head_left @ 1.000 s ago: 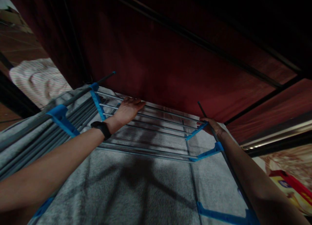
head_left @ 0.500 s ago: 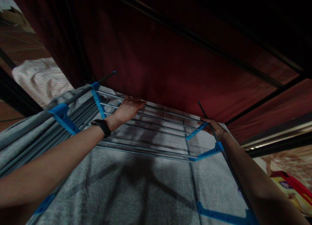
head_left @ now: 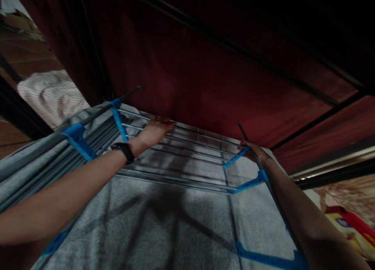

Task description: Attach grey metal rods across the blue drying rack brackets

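Note:
A folding clothes drying rack (head_left: 181, 160) with grey metal rods and blue plastic joints stretches in front of me over a grey floor. My left hand (head_left: 154, 130), a black watch on its wrist, lies on the far rods with its fingers curled over one of them. My right hand (head_left: 254, 152) is closed round the rack's dark side bar at the far right corner, next to a blue bracket (head_left: 236, 157).
A dark red wall or cabinet front (head_left: 205, 79) rises just behind the rack. A striped white cloth (head_left: 49, 96) lies at the left. A red and yellow package (head_left: 351, 227) sits at the lower right. Grey floor tiles (head_left: 164, 231) show under the rack.
Almost nothing has moved. Both hands stay on the rack; the view has drifted slightly.

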Available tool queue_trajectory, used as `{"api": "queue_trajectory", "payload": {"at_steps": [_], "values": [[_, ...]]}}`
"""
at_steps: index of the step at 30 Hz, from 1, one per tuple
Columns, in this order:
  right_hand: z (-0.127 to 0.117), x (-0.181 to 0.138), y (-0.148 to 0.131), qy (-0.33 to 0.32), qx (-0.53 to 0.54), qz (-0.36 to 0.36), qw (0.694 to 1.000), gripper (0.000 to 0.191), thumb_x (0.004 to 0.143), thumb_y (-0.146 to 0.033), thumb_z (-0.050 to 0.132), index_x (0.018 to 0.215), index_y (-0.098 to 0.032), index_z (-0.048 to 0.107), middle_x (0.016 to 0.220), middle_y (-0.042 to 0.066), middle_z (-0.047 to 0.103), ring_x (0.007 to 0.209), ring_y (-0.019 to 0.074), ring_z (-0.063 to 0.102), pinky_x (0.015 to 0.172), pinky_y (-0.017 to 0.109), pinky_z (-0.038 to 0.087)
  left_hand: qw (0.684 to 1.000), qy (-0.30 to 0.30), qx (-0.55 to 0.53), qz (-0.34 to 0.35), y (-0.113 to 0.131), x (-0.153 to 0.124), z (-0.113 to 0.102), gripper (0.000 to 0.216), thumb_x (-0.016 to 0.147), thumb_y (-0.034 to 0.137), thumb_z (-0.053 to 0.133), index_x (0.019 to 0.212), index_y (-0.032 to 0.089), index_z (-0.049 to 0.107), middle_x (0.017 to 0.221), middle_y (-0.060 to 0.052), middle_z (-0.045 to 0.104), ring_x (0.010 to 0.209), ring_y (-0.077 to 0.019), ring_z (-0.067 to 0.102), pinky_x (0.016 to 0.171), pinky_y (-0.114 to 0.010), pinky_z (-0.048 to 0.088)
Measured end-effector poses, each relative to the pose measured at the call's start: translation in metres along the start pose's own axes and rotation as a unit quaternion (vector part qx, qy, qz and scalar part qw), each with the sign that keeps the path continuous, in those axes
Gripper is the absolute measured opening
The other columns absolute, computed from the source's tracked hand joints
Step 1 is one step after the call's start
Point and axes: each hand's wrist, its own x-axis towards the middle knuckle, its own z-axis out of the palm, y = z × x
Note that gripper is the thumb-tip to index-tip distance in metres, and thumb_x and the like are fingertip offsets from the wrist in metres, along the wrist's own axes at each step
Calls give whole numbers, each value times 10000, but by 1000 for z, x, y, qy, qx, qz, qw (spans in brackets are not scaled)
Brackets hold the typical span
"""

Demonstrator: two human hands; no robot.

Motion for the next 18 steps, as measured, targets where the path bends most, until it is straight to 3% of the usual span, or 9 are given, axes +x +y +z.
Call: {"api": "queue_trajectory", "payload": {"at_steps": [5, 10, 14, 18], "values": [[1, -4, -3, -20, -14, 16, 1000, 250, 807, -45, 872, 852, -229, 710, 770, 2, 780, 727, 184, 785, 656, 266, 684, 1000, 3, -5, -8, -3, 3, 5, 444, 1049, 96, 508, 1381, 217, 778, 1281, -157, 790, 1223, -322, 741, 1118, -505, 519], [-2, 2, -2, 3, -12, 31, 999, 226, 857, 9, 804, 847, -205, 734, 782, 36, 793, 708, 177, 791, 671, 253, 703, 1000, -6, 3, -17, 3, 0, 0, 447, 1022, 84, 510, 1355, 207, 781, 1266, -158, 798, 1228, -316, 746, 1101, -487, 527], [-6, 13, -1, 19, -25, 48, 998, 206, 888, -7, 792, 868, -207, 749, 797, 52, 806, 658, 177, 782, 614, 238, 698, 998, -48, -5, -34, 8, 3, -11, 458, 1032, 85, 514, 1406, 185, 759, 1386, -180, 777, 1295, -307, 736, 1152, -487, 514], [-9, 21, 0, 28, -34, 53, 998, 182, 952, -50, 767, 898, -221, 742, 771, 25, 795, 641, 156, 776, 599, 201, 690, 993, -115, 4, -15, 8, 11, -23, 524, 1015, 48, 536, 1484, 199, 714, 1504, -155, 742, 1374, -260, 718, 1182, -396, 512]]}}
